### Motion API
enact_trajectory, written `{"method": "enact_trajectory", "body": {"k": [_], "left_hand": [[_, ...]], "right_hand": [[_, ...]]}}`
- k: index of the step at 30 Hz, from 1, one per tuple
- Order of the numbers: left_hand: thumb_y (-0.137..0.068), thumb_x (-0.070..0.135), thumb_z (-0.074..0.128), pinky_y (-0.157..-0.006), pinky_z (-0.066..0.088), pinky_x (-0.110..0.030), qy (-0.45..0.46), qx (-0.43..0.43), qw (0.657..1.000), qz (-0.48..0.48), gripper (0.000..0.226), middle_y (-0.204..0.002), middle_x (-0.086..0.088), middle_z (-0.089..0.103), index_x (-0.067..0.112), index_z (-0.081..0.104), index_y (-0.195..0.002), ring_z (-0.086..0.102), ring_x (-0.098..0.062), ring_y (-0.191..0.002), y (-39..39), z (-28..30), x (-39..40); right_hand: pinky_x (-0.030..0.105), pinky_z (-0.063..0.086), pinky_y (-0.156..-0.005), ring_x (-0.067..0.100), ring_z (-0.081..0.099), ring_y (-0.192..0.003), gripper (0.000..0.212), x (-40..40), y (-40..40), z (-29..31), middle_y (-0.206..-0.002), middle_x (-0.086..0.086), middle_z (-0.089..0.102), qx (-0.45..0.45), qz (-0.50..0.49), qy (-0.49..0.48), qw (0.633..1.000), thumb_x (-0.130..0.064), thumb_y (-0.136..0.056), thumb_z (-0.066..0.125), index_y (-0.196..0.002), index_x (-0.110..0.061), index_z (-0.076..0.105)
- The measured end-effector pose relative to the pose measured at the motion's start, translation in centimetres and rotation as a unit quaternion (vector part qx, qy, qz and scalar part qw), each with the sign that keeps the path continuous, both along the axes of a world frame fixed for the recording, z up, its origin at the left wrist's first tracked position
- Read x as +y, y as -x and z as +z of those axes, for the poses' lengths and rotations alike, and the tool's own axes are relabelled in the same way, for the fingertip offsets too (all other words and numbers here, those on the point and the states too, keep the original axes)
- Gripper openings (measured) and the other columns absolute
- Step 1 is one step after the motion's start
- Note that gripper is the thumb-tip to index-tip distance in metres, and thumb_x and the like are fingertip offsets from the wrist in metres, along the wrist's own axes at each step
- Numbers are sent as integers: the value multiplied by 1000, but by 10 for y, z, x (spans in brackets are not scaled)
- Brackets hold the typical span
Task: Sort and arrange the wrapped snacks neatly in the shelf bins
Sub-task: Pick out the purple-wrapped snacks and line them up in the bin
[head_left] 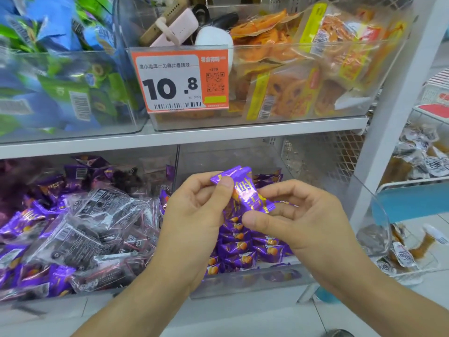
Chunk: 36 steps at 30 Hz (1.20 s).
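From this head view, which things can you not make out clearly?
- Purple packet: its middle is covered by the left hand and right hand.
- Blue and green packets: blurred, print unreadable.
- Price tag: barcode digits too small.
- Side basket: cut off by the right edge.

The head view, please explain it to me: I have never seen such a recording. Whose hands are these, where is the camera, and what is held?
There is no machine here. A person wears one camera on the head, looking down at their own two hands. The left hand and the right hand together pinch purple snack packets above a clear lower bin that holds more purple packets. The bin to its left mixes purple and dark packets. On the shelf above stand bins of orange snacks and blue-green ones, with a price tag reading 10.8.
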State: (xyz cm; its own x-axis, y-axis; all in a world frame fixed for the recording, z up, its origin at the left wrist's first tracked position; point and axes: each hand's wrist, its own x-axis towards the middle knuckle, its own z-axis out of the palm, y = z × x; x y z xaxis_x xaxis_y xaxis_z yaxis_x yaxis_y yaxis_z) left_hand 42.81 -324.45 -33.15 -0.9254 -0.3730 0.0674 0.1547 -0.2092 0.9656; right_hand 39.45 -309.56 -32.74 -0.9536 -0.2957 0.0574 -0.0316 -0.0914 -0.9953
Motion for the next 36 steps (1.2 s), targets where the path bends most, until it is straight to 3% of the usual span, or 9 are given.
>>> {"method": "enact_trajectory", "body": {"k": [4, 8, 11, 15, 17, 24, 28, 32, 36], "left_hand": [[-92, 25, 60, -78, 51, -43, 12, -13, 1000, 6, 19, -87, -10, 75, 11, 68, -102, 64, -23, -78, 0, 0, 2], [-92, 24, 62, -77, 54, -38, 18, -30, 999, -1, 17, -75, 1, 72, 10, 69, -99, 65, -12, -71, 1, -3, 0], [-90, 24, 64, -79, 57, -34, 30, -41, 999, -10, 18, -78, -1, 74, 11, 72, -99, 66, -12, -71, 3, -6, -2], [-90, 21, 65, -66, 57, -26, 16, -63, 998, -10, 15, -77, -3, 75, 10, 73, -97, 69, -13, -69, 6, -10, -3], [-89, 20, 65, -63, 56, -23, 12, -71, 997, -20, 16, -83, -7, 76, 10, 74, -99, 72, -16, -74, 6, -13, -1], [-91, 17, 62, -79, 58, -37, 16, -69, 997, -35, 17, -86, -14, 76, 8, 75, -97, 74, -31, -81, 2, -19, 14], [-95, 24, 58, -83, 59, -43, 5, -67, 997, -34, 23, -87, -13, 76, 9, 75, -95, 73, -26, -82, 3, -17, 22], [-77, 43, 68, -87, 54, -48, -2, -65, 996, -58, 40, -83, -9, 76, 9, 75, -95, 72, -25, -80, 1, -13, 30], [-77, 28, 72, -76, 52, -35, 6, -60, 997, -39, 31, -75, -5, 74, 6, 72, -99, 66, -10, -64, 4, -13, 36]], "right_hand": [[30, 61, -67, 26, 73, -65, 33, 1, 0, 4, -77, 9, 76, -3, 5, -4, 1000, -20, -55, 86, -85, -14, 73], [31, 58, -71, 20, 69, -71, 28, 15, 15, 10, -84, 3, 74, 17, -6, -50, 999, 2, -64, 85, -84, -15, 72], [44, 50, -79, 26, 63, -73, 29, 29, 24, 21, -86, 18, 73, 6, 56, -79, 995, 1, -68, 84, -88, -19, 77], [35, 56, -80, 26, 67, -85, 48, 37, 24, 28, -100, 7, 74, 50, 152, -175, 971, 4, -79, 74, -108, -35, 75], [41, 57, -84, 23, 66, -84, 62, 35, 23, 24, -100, 4, 72, 68, 155, -197, 966, 7, -77, 75, -120, -38, 67], [34, 60, -73, 13, 68, -71, 27, 28, 23, 13, -87, 7, 75, 94, 114, -165, 975, 2, -75, 80, -97, -14, 74], [24, 56, -69, 12, 67, -75, 36, 30, 27, 7, -96, 1, 64, 150, 93, -189, 966, -4, -85, 73, -115, -23, 73], [31, 58, -73, 11, 65, -80, 39, 37, 29, 6, -99, -4, 63, 177, 90, -211, 957, -7, -87, 72, -121, -25, 70], [27, 58, -73, 10, 65, -89, 55, 42, 29, 7, -111, -1, 63, 154, 82, -195, 965, -11, -81, 77, -129, -31, 61]]}}
